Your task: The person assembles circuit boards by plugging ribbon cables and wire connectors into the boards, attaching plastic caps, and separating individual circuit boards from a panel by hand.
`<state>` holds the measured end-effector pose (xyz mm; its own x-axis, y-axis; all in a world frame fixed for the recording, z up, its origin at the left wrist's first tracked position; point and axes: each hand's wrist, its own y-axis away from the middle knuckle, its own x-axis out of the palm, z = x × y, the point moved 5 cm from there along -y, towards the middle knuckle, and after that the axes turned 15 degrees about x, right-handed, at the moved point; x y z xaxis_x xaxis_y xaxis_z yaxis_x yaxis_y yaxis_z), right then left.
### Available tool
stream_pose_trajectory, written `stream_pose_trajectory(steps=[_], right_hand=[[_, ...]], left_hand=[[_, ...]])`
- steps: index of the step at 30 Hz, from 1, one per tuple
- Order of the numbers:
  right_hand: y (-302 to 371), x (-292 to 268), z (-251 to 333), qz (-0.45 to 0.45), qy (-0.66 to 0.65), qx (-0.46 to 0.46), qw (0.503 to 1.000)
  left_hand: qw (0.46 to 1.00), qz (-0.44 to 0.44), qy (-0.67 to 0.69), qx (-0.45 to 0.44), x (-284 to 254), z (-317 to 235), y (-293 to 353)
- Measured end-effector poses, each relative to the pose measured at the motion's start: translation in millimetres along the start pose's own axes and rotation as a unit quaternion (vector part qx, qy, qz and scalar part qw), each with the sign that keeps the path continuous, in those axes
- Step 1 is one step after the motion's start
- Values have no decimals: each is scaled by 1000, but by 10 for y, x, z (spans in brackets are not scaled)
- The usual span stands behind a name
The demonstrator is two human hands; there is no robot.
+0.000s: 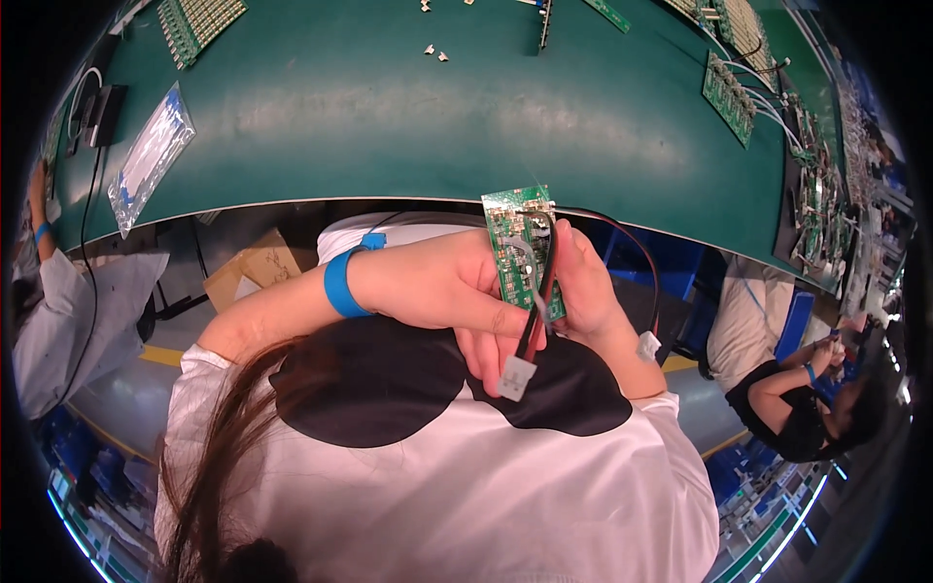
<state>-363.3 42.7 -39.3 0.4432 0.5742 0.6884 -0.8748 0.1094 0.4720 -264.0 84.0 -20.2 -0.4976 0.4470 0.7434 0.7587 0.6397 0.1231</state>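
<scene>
A green circuit board (pixel 512 225) is held upright just off the table's near edge, in front of my chest. My left hand (pixel 452 277), with a blue band on its wrist, closes on the board's left side, its fingers bent near the cable. On the board's other side, my right hand (pixel 586 289) grips the right edge. A black and red cable (pixel 535 325) hangs down across the board and ends in a white connector (pixel 516 378) beside my left fingers. Another thin cable loops right and hangs past my right wrist, ending in a second white connector (pixel 649 345).
The green table (pixel 418 126) carries a clear plastic bag (pixel 153 160), a black box (pixel 105 115) with a cord, several small white connectors (pixel 435 52), and circuit boards (pixel 729 97) with wires at the right. Other people sit at both sides. A cardboard box (pixel 255 267) is below the table.
</scene>
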Motion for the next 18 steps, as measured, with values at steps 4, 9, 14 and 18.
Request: stream_pose_trajectory(steps=[4, 9, 14, 18], right_hand=[[-6, -139, -179, -79, 17, -2, 997], [85, -99, -174, -174, 98, -18, 980], [75, -145, -235, -175, 105, -45, 978], [64, -128, -251, -124, 47, -53, 990]], left_hand=[[998, -37, -29, -49, 67, -40, -21], [998, 7, -24, -52, 77, 46, -25], [999, 10, -10, -40, 86, 60, -22], [999, -5, -13, -46, 113, 11, -41]])
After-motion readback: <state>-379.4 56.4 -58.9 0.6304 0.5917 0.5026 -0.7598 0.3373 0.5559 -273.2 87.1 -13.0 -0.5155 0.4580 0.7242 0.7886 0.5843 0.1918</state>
